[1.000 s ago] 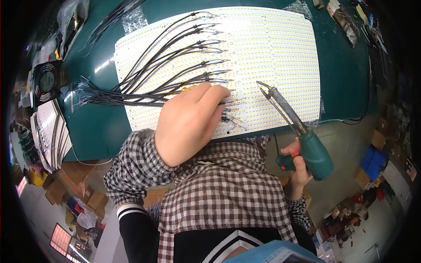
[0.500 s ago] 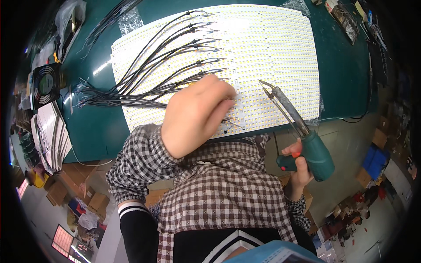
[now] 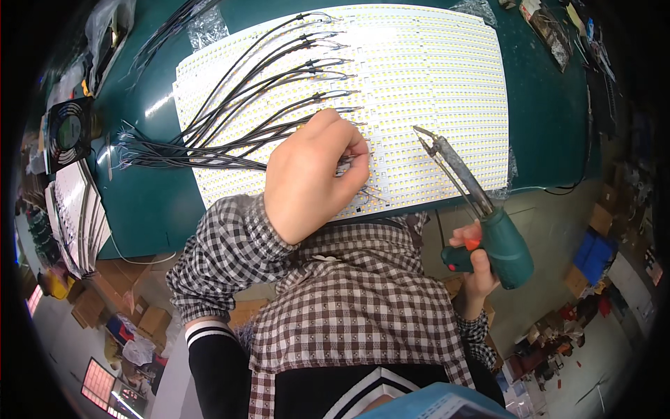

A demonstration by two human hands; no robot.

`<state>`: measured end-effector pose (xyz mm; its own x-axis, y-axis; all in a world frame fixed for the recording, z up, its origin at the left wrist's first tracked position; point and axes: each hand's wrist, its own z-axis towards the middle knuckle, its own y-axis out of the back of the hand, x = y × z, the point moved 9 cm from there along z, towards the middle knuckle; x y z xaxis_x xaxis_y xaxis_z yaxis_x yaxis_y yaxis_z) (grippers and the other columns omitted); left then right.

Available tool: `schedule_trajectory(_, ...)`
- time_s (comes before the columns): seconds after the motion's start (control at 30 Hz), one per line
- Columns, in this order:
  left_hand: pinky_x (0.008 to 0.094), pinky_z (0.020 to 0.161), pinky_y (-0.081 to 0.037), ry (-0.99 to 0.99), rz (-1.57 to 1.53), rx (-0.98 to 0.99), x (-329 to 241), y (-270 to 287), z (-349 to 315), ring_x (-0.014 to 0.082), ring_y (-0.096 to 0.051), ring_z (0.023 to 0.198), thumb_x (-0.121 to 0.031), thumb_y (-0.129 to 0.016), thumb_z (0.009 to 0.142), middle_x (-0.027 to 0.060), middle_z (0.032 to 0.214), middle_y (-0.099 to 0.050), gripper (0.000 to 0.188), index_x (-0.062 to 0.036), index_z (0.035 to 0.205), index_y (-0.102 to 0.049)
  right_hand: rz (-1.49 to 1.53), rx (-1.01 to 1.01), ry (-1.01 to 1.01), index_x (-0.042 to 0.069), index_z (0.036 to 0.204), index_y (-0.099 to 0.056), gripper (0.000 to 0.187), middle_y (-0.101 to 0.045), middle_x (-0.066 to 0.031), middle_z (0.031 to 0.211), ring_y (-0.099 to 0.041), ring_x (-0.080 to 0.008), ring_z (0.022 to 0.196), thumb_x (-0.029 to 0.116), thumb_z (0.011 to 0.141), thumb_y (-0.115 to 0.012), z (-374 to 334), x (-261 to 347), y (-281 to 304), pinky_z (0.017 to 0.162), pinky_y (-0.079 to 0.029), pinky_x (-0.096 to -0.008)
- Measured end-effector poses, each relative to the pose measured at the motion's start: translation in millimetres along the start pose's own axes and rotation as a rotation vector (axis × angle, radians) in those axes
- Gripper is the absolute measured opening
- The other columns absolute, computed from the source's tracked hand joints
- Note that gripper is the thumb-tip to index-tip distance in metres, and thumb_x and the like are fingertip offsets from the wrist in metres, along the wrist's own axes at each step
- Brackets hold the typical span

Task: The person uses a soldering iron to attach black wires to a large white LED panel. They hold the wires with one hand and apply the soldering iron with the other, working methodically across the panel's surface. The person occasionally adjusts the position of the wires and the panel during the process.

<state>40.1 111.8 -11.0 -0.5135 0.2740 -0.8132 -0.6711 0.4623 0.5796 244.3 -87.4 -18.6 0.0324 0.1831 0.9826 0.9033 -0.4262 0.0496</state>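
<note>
My left hand (image 3: 314,178) is over the lower middle of a white LED panel (image 3: 447,105) covered in rows of small yellowish chips. Its thumb and index finger are pinched on a thin wire, mostly hidden by the fingers. Black cables (image 3: 230,105) with stripped, split ends fan across the panel's left half, and some pass under this hand. Off the panel's lower right corner, my right hand (image 3: 478,269) grips the trigger handle of a green soldering gun (image 3: 506,248). Its metal tip (image 3: 419,131) points up and left above the panel, apart from the wires.
The panel lies on a dark green table (image 3: 139,216), with clear tape at its corners. A black fan (image 3: 70,135) and a stack of white panels (image 3: 73,216) stand at the left. More cables (image 3: 167,35) lie at the far left. Cardboard boxes (image 3: 150,321) are on the floor.
My left thumb and index finger have come together in a pinch, and the hand has shifted slightly. The soldering gun in my right hand has hardly moved.
</note>
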Motion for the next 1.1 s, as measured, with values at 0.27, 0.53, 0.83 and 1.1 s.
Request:
schedule_trajectory(0.27,0.0374,0.057,-0.049,-0.057,0.045,-0.023,1,0,3,0.028,-0.061,0.066,-0.005,-0.07,0.074,0.0082,0.078,-0.058,0.011,-0.0055,0.077,-0.06,-0.034,0.025,-0.026,-0.013,0.12,-0.054,0.052,-0.065,-0.0218,0.1,-0.068,-0.0276,0.082,0.026,0.088,-0.065,-1,-5,-5,0.072,-0.058,-0.0368)
schedule_trajectory(0.53,0.0396,0.057,-0.048,-0.062,0.075,0.003,4,1,7,0.0304,-0.06,0.067,-0.005,-0.07,0.072,0.0095,0.077,-0.057,0.012,-0.0049,0.075,-0.058,0.041,0.009,-0.064,-0.009,0.119,-0.055,0.049,-0.067,-0.0166,0.095,-0.067,-0.0239,0.086,0.021,0.085,-0.073,-6,-13,-7,0.074,-0.058,-0.0351)
schedule_trajectory(0.83,0.0399,0.057,-0.047,-0.051,0.063,-0.005,3,1,6,0.0308,-0.059,0.067,-0.005,-0.07,0.072,0.0099,0.077,-0.057,0.012,-0.0045,0.075,-0.058,-0.209,0.048,-0.039,0.002,0.085,-0.073,0.022,-0.071,-0.0063,0.082,-0.064,-0.0204,0.076,0.016,0.071,-0.082,-5,-11,-10,0.071,-0.051,-0.0323)
schedule_trajectory(1.1,0.0404,0.058,-0.047,-0.054,0.053,0.006,0,-1,4,0.0312,-0.059,0.068,-0.005,-0.07,0.072,0.0103,0.078,-0.057,0.012,-0.0044,0.076,-0.058,-0.237,0.069,-0.044,0.003,0.086,-0.073,0.022,-0.071,-0.0065,0.082,-0.064,-0.0202,0.074,0.015,0.07,-0.082,-6,-8,-11,0.07,-0.051,-0.0325)
